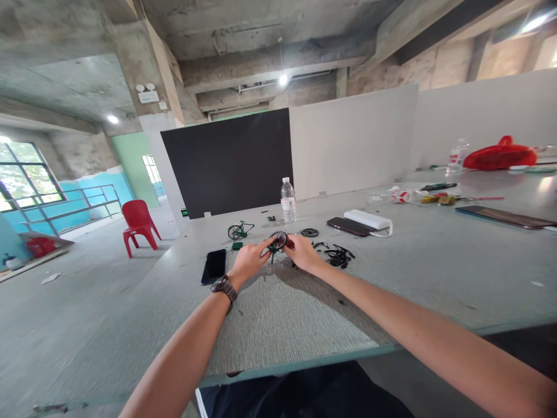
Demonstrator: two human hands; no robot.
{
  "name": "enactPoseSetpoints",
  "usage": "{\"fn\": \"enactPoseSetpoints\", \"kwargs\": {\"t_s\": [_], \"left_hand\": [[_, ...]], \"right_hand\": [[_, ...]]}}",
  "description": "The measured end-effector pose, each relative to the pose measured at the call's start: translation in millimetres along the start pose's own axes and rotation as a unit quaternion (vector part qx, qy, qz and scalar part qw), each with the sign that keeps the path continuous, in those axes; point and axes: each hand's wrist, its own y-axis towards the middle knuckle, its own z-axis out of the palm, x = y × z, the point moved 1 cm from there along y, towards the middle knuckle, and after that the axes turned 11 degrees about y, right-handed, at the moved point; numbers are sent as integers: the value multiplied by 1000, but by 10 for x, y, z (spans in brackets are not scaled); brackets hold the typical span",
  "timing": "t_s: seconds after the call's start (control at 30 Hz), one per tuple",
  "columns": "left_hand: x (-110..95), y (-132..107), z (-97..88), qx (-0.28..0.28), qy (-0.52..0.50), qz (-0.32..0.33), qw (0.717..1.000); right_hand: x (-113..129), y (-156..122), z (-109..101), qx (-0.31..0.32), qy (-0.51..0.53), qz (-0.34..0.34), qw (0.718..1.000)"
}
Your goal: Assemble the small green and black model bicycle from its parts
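Head camera: both hands meet over the grey table (278, 331), grasping a small wheel (277, 240) with black spokes, joined to a green frame (272, 255) whose thin end points downward. The left hand (250, 260) pinches it from the left, forefinger laid along the rim; a dark watch (225, 287) circles that wrist. The right hand (303, 253) grips from the right, fingers curled close to the wheel's hub; their exact hold is partly hidden.

Beyond the left hand stands a green toy bicycle (237, 231) with one wheel visible, and a small green piece (237, 246) lies just in front of it. A black phone (213, 267) rests to the left of the left hand. Beyond the right hand lies a loose wheel (309, 232), and to its right a pile of black parts (340, 255). Farther back, a clear water bottle (288, 202) stands upright, and a white power bank (368, 219) lies beside a dark phone (348, 226).
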Motion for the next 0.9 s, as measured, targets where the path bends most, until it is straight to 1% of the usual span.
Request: {"fn": "enactPoseSetpoints", "kwargs": {"t_s": [0.13, 0.33, 0.5, 0.6, 0.73, 0.8, 0.9], "left_hand": [[2, -3, 1, -4, 1, 3, 1000], [-3, 4, -12, 5, 11, 2, 1000], [-25, -9, -44, 20, 51, 3, 999], [-42, -17, -79, 23, 121, 34, 992], [-66, -5, -120, 37, 228, 109, 967], [-78, 6, -127, 36, 249, 131, 959], [-92, 12, -123, 27, 251, 141, 957]], "right_hand": [[-16, 3, 5, 0, -2, 4, 1000], [-17, -6, -3, 13, -7, 1, 1000], [-42, 0, 7, 17, -10, 0, 1000], [-62, 6, 15, 24, -6, -3, 1000], [-61, 9, 15, 22, -13, -6, 1000], [-49, 9, 13, 20, -13, -5, 1000], [-34, 11, 13, 18, -10, -2, 1000]]}}
